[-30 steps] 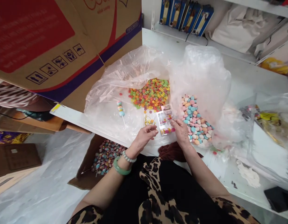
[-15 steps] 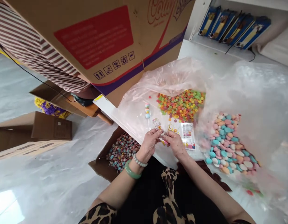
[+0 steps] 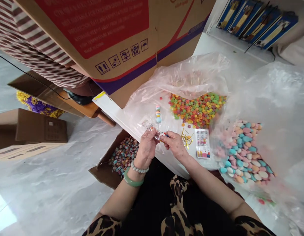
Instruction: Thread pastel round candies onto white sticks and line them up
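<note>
Both my hands have shifted left along the bench's near edge; left hand (image 3: 147,147) and right hand (image 3: 173,144) fingers pinch one small clear packet (image 3: 157,137).

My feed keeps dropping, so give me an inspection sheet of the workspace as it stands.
Surface: white table, mostly under clear plastic sheeting.
Job's things: small clear printed packet pinched between both hands; candy skewer; ring candies; pastel oval candies; gold twist ties; printed packets.
Clutter: large cardboard box; open box of lollipops on the floor.
Hands: left hand and right hand closed on the packet.
Cables: black cable by the shelf.
Surroundings: blue packages; a striped sleeve.
</note>
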Action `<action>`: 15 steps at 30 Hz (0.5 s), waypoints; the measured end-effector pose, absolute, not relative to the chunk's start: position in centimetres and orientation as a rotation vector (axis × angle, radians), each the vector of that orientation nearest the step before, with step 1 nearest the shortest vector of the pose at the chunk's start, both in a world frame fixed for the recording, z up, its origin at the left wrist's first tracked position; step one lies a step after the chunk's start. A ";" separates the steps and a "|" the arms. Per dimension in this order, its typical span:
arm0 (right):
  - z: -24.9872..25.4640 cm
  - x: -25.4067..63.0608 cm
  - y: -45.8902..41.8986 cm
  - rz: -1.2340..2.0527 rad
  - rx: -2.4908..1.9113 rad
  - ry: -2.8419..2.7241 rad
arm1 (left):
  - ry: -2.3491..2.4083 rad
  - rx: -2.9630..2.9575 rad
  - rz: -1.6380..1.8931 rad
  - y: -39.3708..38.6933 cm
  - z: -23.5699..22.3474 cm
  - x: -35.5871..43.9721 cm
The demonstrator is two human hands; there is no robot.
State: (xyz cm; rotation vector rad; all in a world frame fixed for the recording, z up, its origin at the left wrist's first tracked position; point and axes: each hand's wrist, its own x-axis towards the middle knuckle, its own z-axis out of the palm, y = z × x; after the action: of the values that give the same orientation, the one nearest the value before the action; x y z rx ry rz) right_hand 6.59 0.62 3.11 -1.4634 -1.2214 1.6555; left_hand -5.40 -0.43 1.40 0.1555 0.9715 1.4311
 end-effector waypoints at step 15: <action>2.2 6.4 1.7 1.670 -1.466 -1.231 | 0.947 0.119 1.418 1.0 1.0 -6.6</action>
State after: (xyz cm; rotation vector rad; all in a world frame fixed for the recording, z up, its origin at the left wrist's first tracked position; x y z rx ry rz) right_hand 6.44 1.74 2.19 -1.4659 -1.2313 1.6700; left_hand -6.56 1.01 0.98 0.1191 0.9472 1.4183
